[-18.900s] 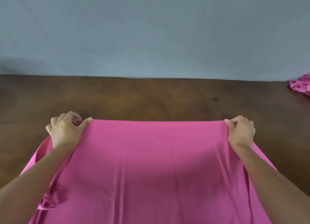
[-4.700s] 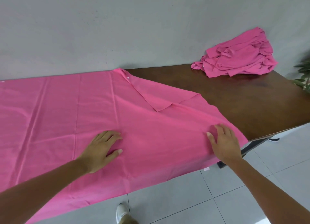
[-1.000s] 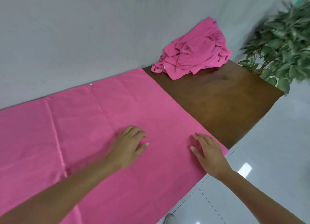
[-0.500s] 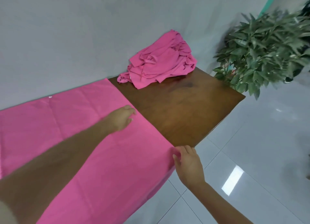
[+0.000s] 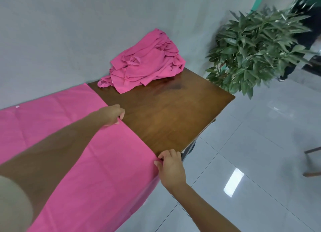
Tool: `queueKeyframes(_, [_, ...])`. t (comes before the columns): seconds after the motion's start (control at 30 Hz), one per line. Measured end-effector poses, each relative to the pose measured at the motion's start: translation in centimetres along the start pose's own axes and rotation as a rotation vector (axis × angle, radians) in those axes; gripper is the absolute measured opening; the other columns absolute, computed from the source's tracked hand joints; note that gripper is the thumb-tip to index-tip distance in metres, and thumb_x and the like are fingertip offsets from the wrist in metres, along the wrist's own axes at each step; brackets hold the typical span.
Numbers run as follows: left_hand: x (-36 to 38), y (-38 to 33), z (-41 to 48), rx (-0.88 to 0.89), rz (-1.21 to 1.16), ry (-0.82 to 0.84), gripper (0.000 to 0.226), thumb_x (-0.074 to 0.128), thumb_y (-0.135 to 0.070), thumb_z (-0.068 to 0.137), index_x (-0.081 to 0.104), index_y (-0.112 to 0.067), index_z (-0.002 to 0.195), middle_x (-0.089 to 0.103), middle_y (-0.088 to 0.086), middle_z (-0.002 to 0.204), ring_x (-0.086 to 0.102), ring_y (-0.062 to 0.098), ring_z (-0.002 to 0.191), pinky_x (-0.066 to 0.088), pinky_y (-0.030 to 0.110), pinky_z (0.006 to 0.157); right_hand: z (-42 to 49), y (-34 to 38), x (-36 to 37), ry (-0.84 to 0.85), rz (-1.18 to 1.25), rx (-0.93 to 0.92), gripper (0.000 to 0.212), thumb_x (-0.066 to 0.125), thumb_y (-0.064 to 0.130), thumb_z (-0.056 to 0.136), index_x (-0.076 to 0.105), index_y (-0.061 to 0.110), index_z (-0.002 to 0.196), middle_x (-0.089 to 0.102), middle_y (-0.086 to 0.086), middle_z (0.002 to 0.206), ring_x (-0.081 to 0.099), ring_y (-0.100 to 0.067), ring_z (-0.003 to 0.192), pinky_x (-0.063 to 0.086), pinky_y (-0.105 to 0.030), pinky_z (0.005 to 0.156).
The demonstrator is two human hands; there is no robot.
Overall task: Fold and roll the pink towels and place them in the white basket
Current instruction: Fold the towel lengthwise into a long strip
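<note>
Left grip (image 5: 111, 114) is closed on the short edge of the spread pink towel (image 5: 112, 162), its fingers curled and pinching the hem just left of the frame's centre. Right grip (image 5: 171, 165) pinches the same edge at its near corner, low in the middle of the frame, right where the cloth runs off the front lip of the desk (image 5: 170, 113).

That towel lies flat across the left half of the frame. It covers the desk from the wall to the front lip, and its near part hangs over toward the floor. More pink towels sit in a crumpled heap (image 5: 145, 64) at upper centre against the wall, well apart from the spread one. No white basket is in view.

The cloth looks thin, light and quite limp, with faint creases and no body of its own. It will likely sag between any two holds and follow whichever edge is lifted. On the polished wood it should slide easily, and the overhanging part may drag the rest forward once the weight shifts. It seems in no way fragile, so a firm pinch does no harm.

Hem and corners look like the best places to hold. The left grip sits partway along the edge rather than at the far corner, so that far stretch would probably droop when raised.
</note>
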State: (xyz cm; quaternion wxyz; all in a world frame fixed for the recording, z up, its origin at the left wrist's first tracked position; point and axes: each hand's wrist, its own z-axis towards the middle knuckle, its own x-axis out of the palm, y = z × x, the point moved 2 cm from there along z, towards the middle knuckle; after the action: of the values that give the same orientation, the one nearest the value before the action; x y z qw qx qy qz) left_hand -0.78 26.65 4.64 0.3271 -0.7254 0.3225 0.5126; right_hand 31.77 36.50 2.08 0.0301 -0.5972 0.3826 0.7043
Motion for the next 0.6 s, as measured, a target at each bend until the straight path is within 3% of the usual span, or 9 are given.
queueKeyframes(0.17, [-0.1,-0.1,-0.3,-0.024,0.017,0.026,0.023,0.059,0.002,0.088,0.056,-0.02,0.082,0.044,0.0,0.102,0.06,0.03,0.087,0.051,0.044,0.081,0.5,-0.4,0.3,0.039,0.007,0.004,0.021,0.057,0.04,0.1,0.062,0.021,0.106,0.052,0.006,0.111,0.035,-0.012,0.102,0.042,-0.027,0.097])
queueKeyframes(0.3, [-0.3,-0.1,-0.9,-0.02,0.016,0.025,0.03,0.047,0.01,0.084,0.053,-0.019,0.079,0.044,-0.002,0.094,0.054,0.026,0.079,0.045,0.038,0.074,0.5,-0.3,0.5,0.031,-0.014,-0.031,0.018,0.056,0.039,0.101,0.06,0.022,0.104,0.051,0.007,0.108,0.036,-0.013,0.099,0.042,-0.028,0.094])
queueKeyframes(0.47, [-0.7,0.4,-2.3,-0.018,0.0,0.001,0.02,0.047,-0.002,0.095,0.041,-0.019,0.084,0.053,0.006,0.081,0.043,0.021,0.068,0.038,0.037,0.063,0.1,0.0,0.7,0.04,-0.031,-0.063,0.014,0.048,0.036,0.104,0.049,0.024,0.097,0.048,0.009,0.101,0.038,-0.015,0.095,0.044,-0.03,0.086])
queueKeyframes(0.6, [-1.3,0.8,-3.8,-0.004,-0.039,-0.042,0.012,0.055,-0.014,0.099,0.044,-0.017,0.101,0.059,0.005,0.095,0.055,0.025,0.081,0.046,0.041,0.073,-0.2,0.2,0.1,0.047,0.111,0.011,0.016,0.044,0.035,0.106,0.048,0.024,0.094,0.048,0.008,0.091,0.048,-0.014,0.085,0.046,-0.03,0.077])
